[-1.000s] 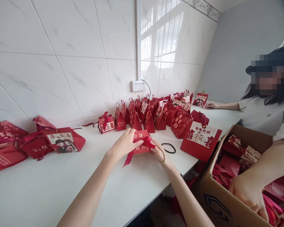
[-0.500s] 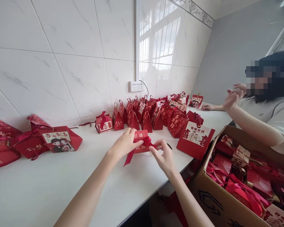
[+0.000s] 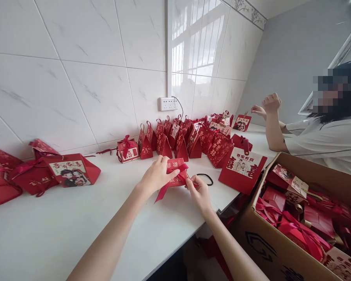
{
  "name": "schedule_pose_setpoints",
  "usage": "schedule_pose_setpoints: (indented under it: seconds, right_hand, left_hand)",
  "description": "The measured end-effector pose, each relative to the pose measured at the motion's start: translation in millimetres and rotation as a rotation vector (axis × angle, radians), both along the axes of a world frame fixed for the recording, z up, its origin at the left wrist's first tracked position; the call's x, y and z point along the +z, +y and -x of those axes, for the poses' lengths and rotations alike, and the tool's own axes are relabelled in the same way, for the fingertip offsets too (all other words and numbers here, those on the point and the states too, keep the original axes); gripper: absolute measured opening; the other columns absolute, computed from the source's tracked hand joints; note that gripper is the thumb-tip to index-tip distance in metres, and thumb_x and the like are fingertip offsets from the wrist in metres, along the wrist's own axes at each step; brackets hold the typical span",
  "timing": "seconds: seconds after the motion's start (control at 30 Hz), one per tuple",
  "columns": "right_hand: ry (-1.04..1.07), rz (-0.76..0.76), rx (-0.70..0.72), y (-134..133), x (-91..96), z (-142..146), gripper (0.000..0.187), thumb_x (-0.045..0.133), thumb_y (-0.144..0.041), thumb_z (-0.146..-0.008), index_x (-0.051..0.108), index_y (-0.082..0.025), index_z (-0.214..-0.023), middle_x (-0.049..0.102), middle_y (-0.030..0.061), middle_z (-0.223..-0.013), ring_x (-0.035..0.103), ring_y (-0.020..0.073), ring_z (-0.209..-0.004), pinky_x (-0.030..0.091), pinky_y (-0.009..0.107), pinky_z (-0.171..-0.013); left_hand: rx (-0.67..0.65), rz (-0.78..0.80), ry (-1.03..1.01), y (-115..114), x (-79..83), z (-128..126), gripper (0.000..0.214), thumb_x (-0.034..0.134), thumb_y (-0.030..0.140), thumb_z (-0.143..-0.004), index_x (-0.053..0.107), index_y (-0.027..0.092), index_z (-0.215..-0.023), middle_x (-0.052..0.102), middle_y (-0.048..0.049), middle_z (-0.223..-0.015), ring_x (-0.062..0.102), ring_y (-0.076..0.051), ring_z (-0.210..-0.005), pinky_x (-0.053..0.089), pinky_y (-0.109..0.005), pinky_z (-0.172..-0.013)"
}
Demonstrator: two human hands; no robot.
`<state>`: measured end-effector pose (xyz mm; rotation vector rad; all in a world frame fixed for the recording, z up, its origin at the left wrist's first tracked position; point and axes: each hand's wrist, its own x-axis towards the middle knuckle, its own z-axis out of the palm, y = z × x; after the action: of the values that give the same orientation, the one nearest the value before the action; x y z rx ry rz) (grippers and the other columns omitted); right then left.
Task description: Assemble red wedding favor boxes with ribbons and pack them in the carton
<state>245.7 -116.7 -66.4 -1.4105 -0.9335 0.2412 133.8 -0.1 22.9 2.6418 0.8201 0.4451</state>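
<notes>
A small red gift box (image 3: 174, 182) with pale lettering rests on the white table in front of me. A red satin ribbon (image 3: 163, 192) crosses its top, and one tail hangs off the near left side. My left hand (image 3: 156, 173) is closed round the box's left part, with the thumb pressing on the ribbon. At the box's right edge, my right hand (image 3: 198, 192) makes a pinch. What lies between those fingertips is too small to make out. Just beyond my right hand, a black loop (image 3: 206, 178) lies on the table.
Rows of red gift boxes (image 3: 163, 142) stand along the tiled wall, with several more boxes (image 3: 73, 171) at left. A large red bag (image 3: 242, 169) lies near the table edge. At right is a cardboard carton (image 3: 260, 218) full of red boxes. Another person (image 3: 324, 132) is behind it.
My right fingers have moved from the ribbon at the top down to the box's right edge. The black loop shows more. The other person has shifted right, with both hands raised.
</notes>
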Motion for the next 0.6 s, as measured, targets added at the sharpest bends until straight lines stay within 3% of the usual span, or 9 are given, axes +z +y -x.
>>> schedule_pose_setpoints:
  seconds: [0.33, 0.6]
  right_hand:
    - [-0.064, -0.037, 0.073, -3.8, -1.0, 0.4, 0.034, 0.054, -0.041, -0.082, 0.04, -0.021, -0.058, 0.045, -0.0022, -0.058, 0.041, 0.0126, -0.057, 0.037, 0.026, -0.056]
    - [-0.129, -0.054, 0.129, -6.7, 2.8, 1.5, 0.032, 0.056, -0.034, -0.08, 0.04, -0.021, -0.055, 0.046, -0.0014, -0.062, 0.044, 0.0135, -0.06, 0.038, 0.028, -0.059]
  left_hand:
    - [0.049, -0.038, 0.0, -1.8, -2.5, -4.0, 0.037, 0.043, 0.053, -0.084, 0.048, 0.019, -0.098, 0.05, -0.0084, -0.105, 0.059, -0.026, -0.094, 0.047, -0.036, -0.075]
    - [0.034, -0.029, -0.01, -1.3, -1.7, -2.5, 0.038, 0.044, 0.054, -0.084, 0.048, 0.019, -0.096, 0.05, -0.0082, -0.105, 0.059, -0.027, -0.096, 0.047, -0.036, -0.077]
